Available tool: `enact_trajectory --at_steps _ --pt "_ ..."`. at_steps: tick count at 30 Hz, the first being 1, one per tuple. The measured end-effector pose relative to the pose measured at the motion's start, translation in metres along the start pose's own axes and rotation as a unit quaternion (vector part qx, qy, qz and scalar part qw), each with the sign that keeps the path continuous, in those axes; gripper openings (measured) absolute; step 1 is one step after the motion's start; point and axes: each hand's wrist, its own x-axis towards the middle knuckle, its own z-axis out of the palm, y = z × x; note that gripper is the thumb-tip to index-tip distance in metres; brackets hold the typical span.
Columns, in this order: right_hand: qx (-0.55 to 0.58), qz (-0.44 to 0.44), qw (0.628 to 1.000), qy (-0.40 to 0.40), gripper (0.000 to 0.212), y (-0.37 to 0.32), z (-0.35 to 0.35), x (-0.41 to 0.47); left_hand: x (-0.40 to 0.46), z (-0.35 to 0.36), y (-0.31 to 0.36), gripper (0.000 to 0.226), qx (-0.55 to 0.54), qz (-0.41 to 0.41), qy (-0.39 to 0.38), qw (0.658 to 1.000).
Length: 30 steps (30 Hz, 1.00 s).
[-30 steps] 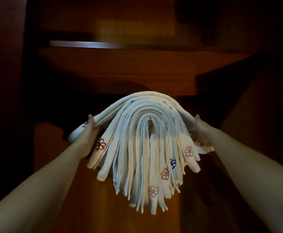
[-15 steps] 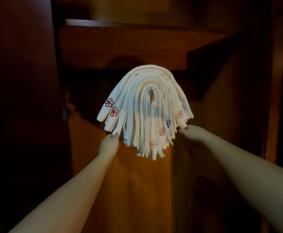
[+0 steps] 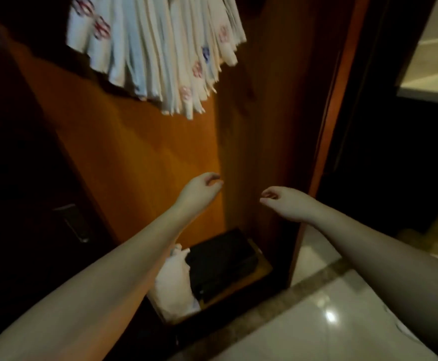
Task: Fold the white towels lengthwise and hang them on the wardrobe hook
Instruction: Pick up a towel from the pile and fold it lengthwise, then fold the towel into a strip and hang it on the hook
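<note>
A: White cloth at the top, those are the towels point(image 3: 158, 48), a thick bunch of folded strips hanging down against the wooden panel point(image 3: 139, 157) of the wardrobe. Small flower marks in red, pink and blue sit near their lower ends. Their top runs out of the picture, so the hook is not in view

B: And the hands?

A: Both are low, well below the towels and apart from them. The left hand point(image 3: 199, 190) is in front of the panel, fingers loosely curled, holding nothing. The right hand point(image 3: 281, 201) is near it, level with it, also loosely curled and holding nothing. A gap lies between the two

B: What is under them?

A: On the wardrobe floor lies a black box point(image 3: 220, 264), and just beside it on its left a white bundle point(image 3: 176, 285), partly hidden by the left forearm. What the bundle is I cannot tell

B: Anything else?

A: Pale glossy floor tiles point(image 3: 324, 327) at the lower right, with a darker strip along the wardrobe edge. At the far upper right a lit pale counter point(image 3: 428, 87), blurred
</note>
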Motion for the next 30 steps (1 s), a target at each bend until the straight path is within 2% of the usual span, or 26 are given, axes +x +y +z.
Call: enact_trajectory --at_steps 7,11,14,21,30 --pt "0.000 0.143 0.990 -0.003 0.043 0.131 0.081 -0.069 -0.017 0.145 -0.042 0.045 0.042 -0.012 -0.166 0.985" --pt "0.033 0.223 0.974 -0.005 0.041 0.200 0.121 -0.108 -0.030 0.234 -0.059 0.046 0.079 -0.020 -0.264 0.961" --pt "0.025 0.279 0.959 -0.035 0.044 0.251 0.144 -0.135 -0.032 0.297 -0.059 0.047 0.107 -0.031 -0.319 0.941" --pt "0.088 0.374 0.919 -0.084 0.046 0.376 0.170 -0.170 -0.015 0.447 -0.034 0.048 0.166 -0.034 -0.400 0.901" --pt "0.154 0.439 0.876 -0.125 0.045 0.560 0.168 -0.152 0.037 0.636 -0.010 0.046 0.195 -0.054 -0.462 0.864"
